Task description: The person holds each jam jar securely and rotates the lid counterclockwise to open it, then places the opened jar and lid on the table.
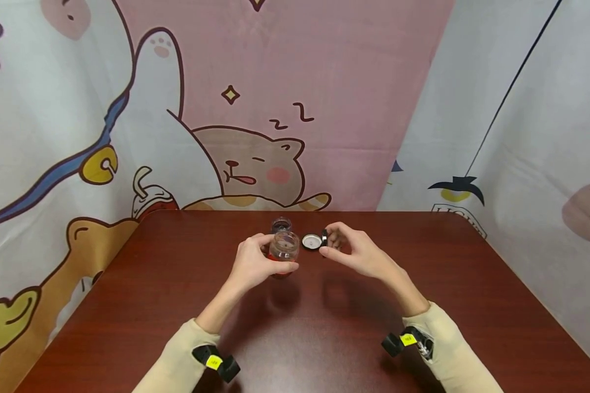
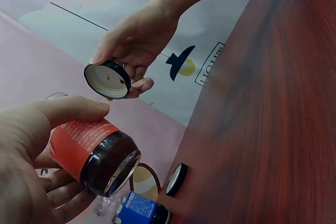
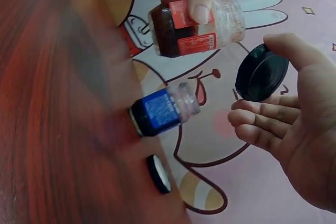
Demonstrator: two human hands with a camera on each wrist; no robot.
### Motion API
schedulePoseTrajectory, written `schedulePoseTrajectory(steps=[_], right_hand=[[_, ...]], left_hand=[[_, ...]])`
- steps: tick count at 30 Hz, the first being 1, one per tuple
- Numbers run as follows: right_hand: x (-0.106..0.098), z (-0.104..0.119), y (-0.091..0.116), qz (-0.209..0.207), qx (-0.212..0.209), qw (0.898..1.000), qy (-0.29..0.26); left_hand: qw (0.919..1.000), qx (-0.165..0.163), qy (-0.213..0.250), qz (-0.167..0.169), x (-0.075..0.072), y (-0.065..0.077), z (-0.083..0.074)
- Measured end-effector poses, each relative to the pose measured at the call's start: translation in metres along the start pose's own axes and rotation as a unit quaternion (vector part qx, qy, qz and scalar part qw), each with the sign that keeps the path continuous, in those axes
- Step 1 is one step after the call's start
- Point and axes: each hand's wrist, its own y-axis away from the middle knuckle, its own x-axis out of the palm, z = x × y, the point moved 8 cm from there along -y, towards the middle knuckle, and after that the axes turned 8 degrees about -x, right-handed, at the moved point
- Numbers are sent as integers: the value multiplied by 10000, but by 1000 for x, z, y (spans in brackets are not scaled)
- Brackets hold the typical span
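Observation:
My left hand [image 1: 258, 261] grips a glass jar with a red label [image 2: 89, 145]; its mouth is uncovered and dark contents fill its lower part. Between thumb and fingers, my right hand [image 1: 361, 251] pinches a black lid [image 3: 261, 73], held on edge with its pale inside toward the jar. Lid and jar are apart. Behind the red-label jar, an uncovered glass jar with a blue label [image 3: 160, 111] stands on the table, also holding something dark. A second black lid [image 1: 312, 242] lies on the table beside it, white inside up.
The dark red wooden table [image 1: 295, 338] runs back to a cartoon-printed cloth [image 1: 354, 109]. Black cameras on yellow-tagged straps sit on both wrists, over cream sleeves [image 1: 177, 357].

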Motion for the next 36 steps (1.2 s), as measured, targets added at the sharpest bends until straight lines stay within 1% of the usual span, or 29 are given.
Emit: schedulePoseTrajectory(steps=[8, 17, 24, 32, 36], right_hand=[[8, -16, 3, 116, 151, 9997, 139], [19, -32, 4, 199, 295, 9993, 84], [25, -47, 7, 286, 521, 9978, 308], [33, -61, 10, 501, 771, 9956, 182], [38, -64, 10, 591, 782, 9951, 93]], left_hand=[[10000, -59, 72, -11, 3, -5, 12], [9993, -339, 154, 39, 8, -8, 24], [9985, -498, 181, 102, 13, -10, 32], [9982, -593, 22, 23, 16, -12, 40], [9978, -662, 9, 35, 19, -13, 44]])
